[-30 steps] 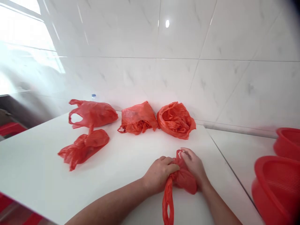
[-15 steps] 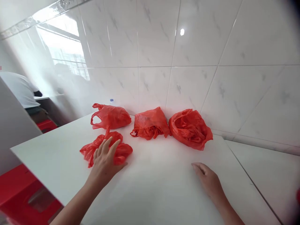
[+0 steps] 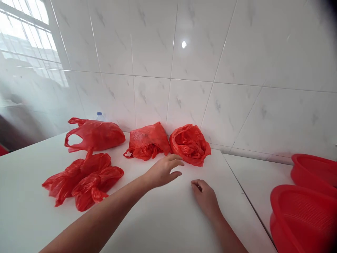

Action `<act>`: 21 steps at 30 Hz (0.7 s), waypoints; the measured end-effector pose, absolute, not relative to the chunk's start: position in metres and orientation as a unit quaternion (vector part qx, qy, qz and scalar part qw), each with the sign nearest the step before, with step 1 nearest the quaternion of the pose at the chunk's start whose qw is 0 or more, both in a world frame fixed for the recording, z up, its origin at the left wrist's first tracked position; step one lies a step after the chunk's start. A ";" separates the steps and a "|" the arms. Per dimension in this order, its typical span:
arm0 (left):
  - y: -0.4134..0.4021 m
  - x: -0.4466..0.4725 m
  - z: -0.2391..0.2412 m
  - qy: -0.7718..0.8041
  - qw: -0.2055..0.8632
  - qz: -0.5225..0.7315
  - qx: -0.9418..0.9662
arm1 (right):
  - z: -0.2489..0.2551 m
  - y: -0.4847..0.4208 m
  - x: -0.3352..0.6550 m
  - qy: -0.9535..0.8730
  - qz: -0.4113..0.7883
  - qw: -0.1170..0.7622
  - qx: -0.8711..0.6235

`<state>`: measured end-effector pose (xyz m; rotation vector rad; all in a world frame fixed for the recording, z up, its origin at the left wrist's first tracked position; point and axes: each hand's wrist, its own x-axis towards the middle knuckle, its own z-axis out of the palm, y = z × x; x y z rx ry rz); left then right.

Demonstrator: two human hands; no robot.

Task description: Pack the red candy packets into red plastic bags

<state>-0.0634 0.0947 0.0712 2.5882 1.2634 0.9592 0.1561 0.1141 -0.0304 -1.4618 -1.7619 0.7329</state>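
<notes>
My left hand point(image 3: 164, 171) reaches over the white table point(image 3: 158, 218) with its fingers apart and nothing in it. It is just in front of the round, open-mouthed red plastic bag point(image 3: 190, 144) by the wall. My right hand point(image 3: 204, 198) rests low over the table to the right, its fingers curled closed, with nothing visible in them. Left of that bag lies a folded red plastic bag point(image 3: 150, 138). A fuller red bag with a loop handle point(image 3: 101, 135) lies farther left. Nearer me, a crumpled red bag point(image 3: 84, 177) sits beyond my left forearm.
A marbled tile wall point(image 3: 147, 52) borders the table's far side. Two red plastic baskets point(image 3: 279, 211) stand at the right, past a seam in the tabletop. A blue-capped bottle point(image 3: 99, 116) shows behind the left bag.
My left hand has left the crumpled bag and moved right, toward the round bag. The view has turned right, bringing the red baskets in. My right hand stays curled.
</notes>
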 end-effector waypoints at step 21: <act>0.285 0.031 0.097 0.531 0.040 0.314 0.786 | -0.030 0.185 0.125 -0.708 -0.153 0.430 -0.538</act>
